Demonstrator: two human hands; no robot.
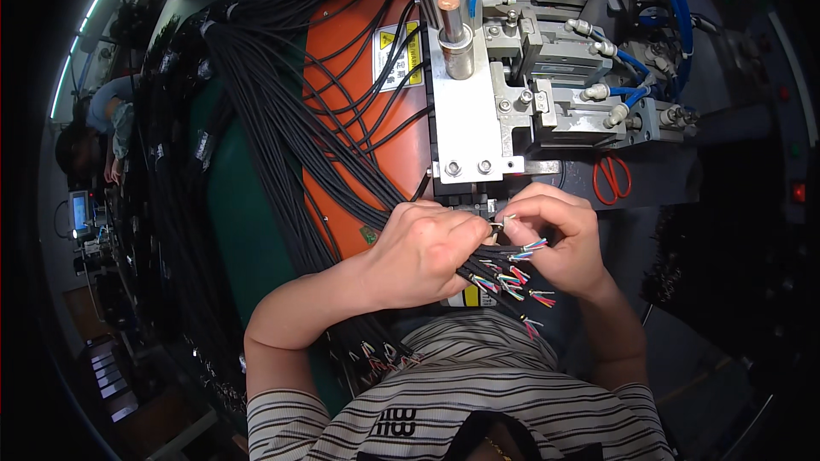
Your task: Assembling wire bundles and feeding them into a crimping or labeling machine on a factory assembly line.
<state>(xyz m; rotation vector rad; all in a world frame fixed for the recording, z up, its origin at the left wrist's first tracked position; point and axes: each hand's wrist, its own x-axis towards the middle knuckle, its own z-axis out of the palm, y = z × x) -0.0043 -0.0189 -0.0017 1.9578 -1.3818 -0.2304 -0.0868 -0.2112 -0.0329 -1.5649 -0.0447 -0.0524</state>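
Note:
My left hand (423, 249) is closed around a bunch of black cables (465, 266) just in front of the machine. Past its fingers fan the cables' stripped ends, showing thin coloured wires (512, 277) in red, white, blue and green. My right hand (564, 235) is closed in a pinch on a pale wire end (510, 218) beside my left fingertips. Both hands meet right below the front of a metal press fixture (465, 132). Which cable the pinched end belongs to is hidden by my fingers.
A long bundle of black cables (273, 111) runs across an orange plate (346, 26) and a green surface (226, 196). Pneumatic cylinders (572, 64) with blue hoses (683, 8) stand at the far right. Red-handled scissors (611, 179) lie right of my hands. Another person (111, 111) is at far left.

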